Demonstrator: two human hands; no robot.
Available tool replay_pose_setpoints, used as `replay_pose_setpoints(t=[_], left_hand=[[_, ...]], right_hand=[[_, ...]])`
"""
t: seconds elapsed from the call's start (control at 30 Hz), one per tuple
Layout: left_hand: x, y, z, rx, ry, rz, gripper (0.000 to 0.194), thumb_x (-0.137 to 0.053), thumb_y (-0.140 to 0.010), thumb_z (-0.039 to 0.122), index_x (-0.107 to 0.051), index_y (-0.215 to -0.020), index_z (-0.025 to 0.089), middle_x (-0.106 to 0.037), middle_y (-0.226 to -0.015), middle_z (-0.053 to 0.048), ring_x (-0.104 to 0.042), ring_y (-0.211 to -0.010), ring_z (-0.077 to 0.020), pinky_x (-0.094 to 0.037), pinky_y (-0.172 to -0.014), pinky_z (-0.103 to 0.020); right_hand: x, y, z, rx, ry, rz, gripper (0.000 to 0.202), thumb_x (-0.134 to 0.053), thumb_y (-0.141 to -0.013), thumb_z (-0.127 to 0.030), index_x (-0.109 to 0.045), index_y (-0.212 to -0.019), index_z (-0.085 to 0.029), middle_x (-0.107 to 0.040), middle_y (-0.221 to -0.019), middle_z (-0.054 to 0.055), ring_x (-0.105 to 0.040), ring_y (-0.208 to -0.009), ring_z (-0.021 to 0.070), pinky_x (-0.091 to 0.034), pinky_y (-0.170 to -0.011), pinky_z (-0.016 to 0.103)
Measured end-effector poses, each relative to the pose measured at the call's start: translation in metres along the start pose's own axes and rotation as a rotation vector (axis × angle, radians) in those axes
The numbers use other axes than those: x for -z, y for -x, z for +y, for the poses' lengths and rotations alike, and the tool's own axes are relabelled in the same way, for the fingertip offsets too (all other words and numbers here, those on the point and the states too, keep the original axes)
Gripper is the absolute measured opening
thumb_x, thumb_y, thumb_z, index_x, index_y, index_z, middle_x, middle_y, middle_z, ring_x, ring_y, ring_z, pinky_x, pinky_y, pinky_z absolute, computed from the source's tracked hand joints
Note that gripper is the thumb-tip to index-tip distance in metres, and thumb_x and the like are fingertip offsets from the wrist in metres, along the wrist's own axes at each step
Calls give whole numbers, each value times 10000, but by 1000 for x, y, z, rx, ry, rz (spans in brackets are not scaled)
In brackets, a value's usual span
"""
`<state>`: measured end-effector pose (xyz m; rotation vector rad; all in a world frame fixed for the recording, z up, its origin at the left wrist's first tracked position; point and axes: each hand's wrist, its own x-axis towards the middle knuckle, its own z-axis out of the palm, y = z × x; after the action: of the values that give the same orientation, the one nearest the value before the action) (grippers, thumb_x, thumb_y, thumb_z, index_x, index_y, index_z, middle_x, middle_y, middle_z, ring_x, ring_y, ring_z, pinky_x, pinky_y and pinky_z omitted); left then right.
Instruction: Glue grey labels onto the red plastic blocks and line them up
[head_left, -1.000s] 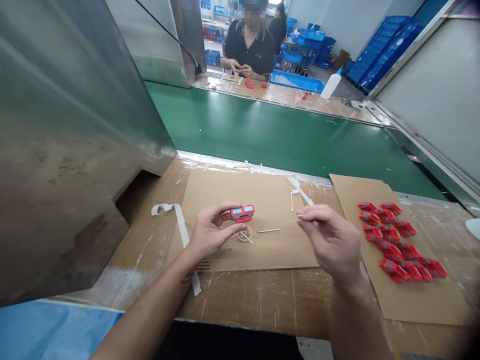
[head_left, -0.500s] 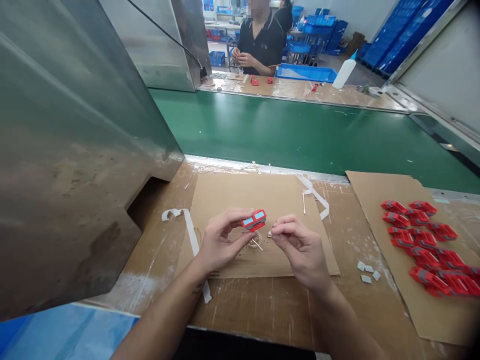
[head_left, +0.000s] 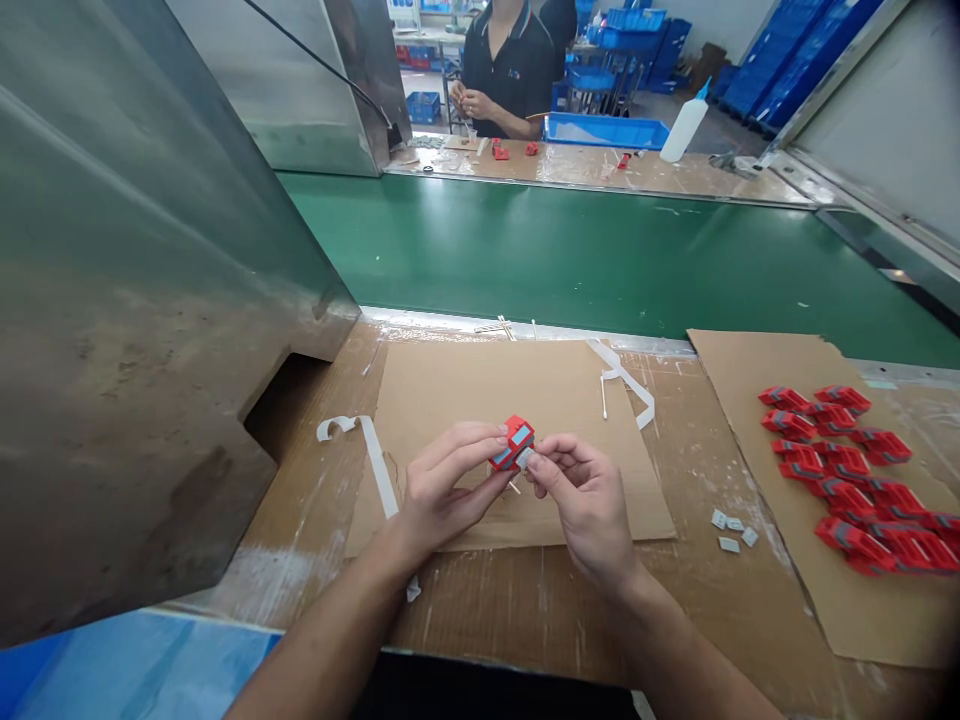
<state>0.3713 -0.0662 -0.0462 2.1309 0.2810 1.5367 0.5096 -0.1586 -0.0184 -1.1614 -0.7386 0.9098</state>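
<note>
My left hand (head_left: 454,485) is closed around a small red plastic toy vehicle part (head_left: 513,440) with light-blue windows and grey trim. Between the thumb and fingers of my right hand (head_left: 581,490) is a small grey plastic piece (head_left: 524,458), held against the right end of the red part. Both hands are above a cardboard sheet (head_left: 450,375). A white stick (head_left: 514,488) shows just below the red part, and my left hand hides most of what lies there. Several similar grey pieces (head_left: 729,545) lie on the table to the right.
Several red parts (head_left: 844,460) lie in rows on another cardboard sheet (head_left: 750,365) at right. Tape strips (head_left: 381,470) and a cotton swab (head_left: 604,398) lie around the middle sheet. A green conveyor belt (head_left: 525,245) runs beyond; across it a co-worker (head_left: 506,70) handles something. Metal housing (head_left: 135,330) stands left.
My right hand has brought the grey piece left against the red part. The red part has turned in my left hand, and the view has shifted slightly.
</note>
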Motion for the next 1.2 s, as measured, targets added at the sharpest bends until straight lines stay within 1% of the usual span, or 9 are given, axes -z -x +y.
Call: replay_pose_setpoints(t=[0.1, 0.23, 0.43, 0.5, 0.6, 0.7, 0.77, 0.97, 1.2], left_hand=[[-1, 0, 3, -44, -78, 2, 436, -771, -819, 40, -649, -1214, 182, -754, -1106, -110, -743, -991, -194, -646, -856, -334], [-2, -1, 6, -33, -67, 1, 466, -779, -802, 26, -646, -1228, 160, -753, -1118, -121, -745, -992, -189, -640, -862, -312], [-1, -1, 6, 42, 75, -17, 449, -825, -762, 52, -670, -1173, 145, -760, -1087, -137, -751, -978, -209, -638, -850, -313], [-1, -1, 6, 104, 157, -7, 417, -832, -763, 68, -684, -1142, 157, -769, -1058, -127, -757, -942, -208, -640, -833, -319], [-1, 1, 8, 206, 289, 15, 420, -855, -743, 86, -699, -1124, 169, -781, -1015, -114, -761, -897, -206, -639, -817, -316], [0, 1, 10, 301, 393, 34, 395, -861, -741, 114, -715, -1105, 162, -789, -962, -113, -759, -857, -201, -637, -773, -292], [1, 1, 10, 343, 430, 39, 371, -856, -750, 129, -725, -1096, 160, -793, -943, -112, -758, -831, -194, -636, -749, -277], [2, 1, 11, 359, 452, 31, 422, -880, -718, 130, -739, -1112, 174, -794, -976, -117, -760, -862, -204, -638, -787, -286], [4, -5, 18, 439, 498, 43, 356, -853, -694, 73, -754, -1026, 157, -783, -870, -81, -720, -724, -145, -614, -697, -215]], right_hand=[[-2, 1, 0, 1, 38, 24, 123, -811, -812, -286, -726, -813, -197, -710, -678, -10, -603, -592, 83, -492, -552, 168], [-2, 2, -2, 15, 95, 36, 140, -806, -812, -292, -716, -778, -192, -704, -659, -10, -606, -586, 87, -493, -557, 176], [5, 0, -3, 34, 166, -78, 156, -790, -835, -295, -697, -765, -192, -707, -700, 11, -644, -649, 134, -524, -615, 245], [7, -1, -4, 145, 243, -114, 121, -780, -854, -265, -701, -786, -205, -684, -742, 9, -635, -698, 142, -522, -645, 264], [11, -1, -6, 424, 377, -132, 53, -757, -878, -192, -737, -876, -241, -614, -855, 10, -614, -777, 145, -526, -671, 279], [15, -2, -8, 658, 498, -198, 206, -684, -920, -115, -751, -1020, -282, -574, -977, 29, -622, -848, 155, -551, -687, 300], [16, -2, -8, 725, 561, -240, 288, -649, -930, -72, -742, -1087, -295, -569, -1013, 36, -626, -869, 160, -551, -673, 303], [15, 0, -9, 615, 465, -253, 316, -630, -924, -40, -736, -1063, -303, -558, -1086, 28, -639, -868, 148, -578, -712, 317], [16, -1, -11, 597, 497, -287, 254, -645, -916, -70, -733, -1024, -283, -563, -1040, 42, -654, -916, 174, -604, -740, 326]])
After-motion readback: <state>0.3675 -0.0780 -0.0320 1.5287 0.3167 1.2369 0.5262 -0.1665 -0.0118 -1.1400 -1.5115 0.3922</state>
